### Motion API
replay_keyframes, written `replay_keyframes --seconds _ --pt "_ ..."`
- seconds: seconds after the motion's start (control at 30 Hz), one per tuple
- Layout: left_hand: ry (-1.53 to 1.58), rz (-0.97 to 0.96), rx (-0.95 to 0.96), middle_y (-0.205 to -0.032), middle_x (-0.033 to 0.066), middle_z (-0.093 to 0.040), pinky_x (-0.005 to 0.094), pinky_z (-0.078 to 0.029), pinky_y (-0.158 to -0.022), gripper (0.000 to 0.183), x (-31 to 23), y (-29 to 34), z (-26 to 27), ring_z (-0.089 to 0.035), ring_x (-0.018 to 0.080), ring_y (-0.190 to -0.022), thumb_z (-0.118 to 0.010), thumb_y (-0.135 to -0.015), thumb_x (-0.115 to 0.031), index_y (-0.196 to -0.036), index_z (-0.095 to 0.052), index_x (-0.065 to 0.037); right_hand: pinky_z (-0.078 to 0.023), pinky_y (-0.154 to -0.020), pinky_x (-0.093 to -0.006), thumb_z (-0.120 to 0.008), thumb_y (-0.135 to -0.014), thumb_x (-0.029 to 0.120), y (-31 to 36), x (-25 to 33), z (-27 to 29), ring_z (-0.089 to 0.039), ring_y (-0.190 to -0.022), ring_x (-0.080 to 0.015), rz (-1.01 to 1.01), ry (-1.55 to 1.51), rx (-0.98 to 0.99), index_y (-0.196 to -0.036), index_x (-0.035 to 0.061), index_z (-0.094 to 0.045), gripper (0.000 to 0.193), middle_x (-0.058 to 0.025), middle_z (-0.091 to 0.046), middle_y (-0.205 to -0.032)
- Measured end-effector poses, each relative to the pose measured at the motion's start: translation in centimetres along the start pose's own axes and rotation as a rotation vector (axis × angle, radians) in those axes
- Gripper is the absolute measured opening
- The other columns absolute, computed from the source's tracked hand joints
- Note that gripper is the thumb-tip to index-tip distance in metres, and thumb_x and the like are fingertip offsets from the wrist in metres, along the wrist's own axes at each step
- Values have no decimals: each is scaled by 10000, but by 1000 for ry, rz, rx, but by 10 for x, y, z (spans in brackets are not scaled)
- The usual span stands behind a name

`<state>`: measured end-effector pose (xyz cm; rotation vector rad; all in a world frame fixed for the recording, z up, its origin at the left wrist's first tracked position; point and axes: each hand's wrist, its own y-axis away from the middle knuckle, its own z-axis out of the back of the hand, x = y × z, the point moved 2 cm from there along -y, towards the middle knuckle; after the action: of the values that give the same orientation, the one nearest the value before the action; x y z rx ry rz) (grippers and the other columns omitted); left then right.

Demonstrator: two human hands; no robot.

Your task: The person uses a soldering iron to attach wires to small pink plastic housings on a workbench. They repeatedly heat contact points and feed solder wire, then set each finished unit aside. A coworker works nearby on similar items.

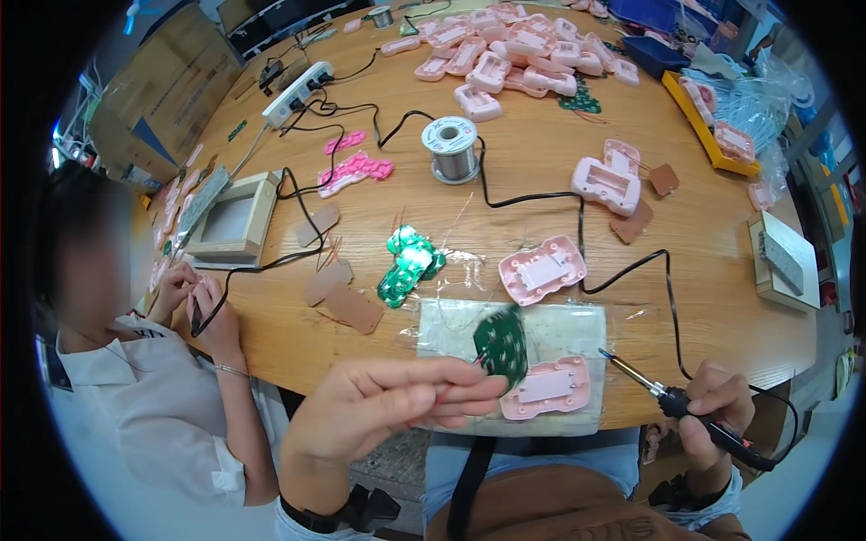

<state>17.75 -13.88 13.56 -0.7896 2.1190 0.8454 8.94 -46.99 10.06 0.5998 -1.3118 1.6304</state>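
solder spool (451, 164): printed label | brown garment (541, 505): partial lettering | cardboard box (149, 113): faint print

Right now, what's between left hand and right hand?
In the head view: green board held by the left hand, pink shell on the pale mat, soldering iron in the right hand.

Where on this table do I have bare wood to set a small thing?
Mainly between the black cable and the right wooden box. Some lies between the solder spool and paired pink shells, edged by the cable. Crowded: far shell pile, pad near your left hand.
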Motion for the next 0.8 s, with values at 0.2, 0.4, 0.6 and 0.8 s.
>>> replay_keyframes --seconds 0.2,0.4,0.6,0.8 --pt "39 -90 146 -1061 240 -687 326 -571 -828 290 12 -12 -25 -698 315 -967 -579 -965 -106 -1158 -614 108 -318 -493 -283 -710 -743 144 2 6 -5 -424 -535 -136 -27 -53 -126 -849 58 -498 253 -71 -518 -638" --pt "-445 -38 -188 -701 32 -623 206 -409 -526 153 33 -20 -53 -537 49 -596 -711 -883 -108 -952 -736 27 -541 -620 -282 -673 -903 330 -23 19 -21 -681 -786 -198 -117 -498 91 -1269 -45 -545 540 -170 -699 -955" --pt "-710 -401 -233 -742 26 -587 228 -397 -600 97 46 -24 -84 -500 86 -654 -756 -818 -45 -892 -745 17 -574 -662 -277 -754 -766 -98 -36 18 -48 -700 -789 -192 -118 -422 58 -1035 -15 -560 342 -167 -691 -914" --pt "-626 -253 -393 -820 97 -616 263 -459 -616 80 57 -22 -97 -598 165 -720 -730 -787 5 -861 -705 21 -587 -672 -351 -723 -774 -132 -33 17 -52 -715 -780 -268 -38 -335 73 -1014 -19 -498 348 -206 -672 -809"
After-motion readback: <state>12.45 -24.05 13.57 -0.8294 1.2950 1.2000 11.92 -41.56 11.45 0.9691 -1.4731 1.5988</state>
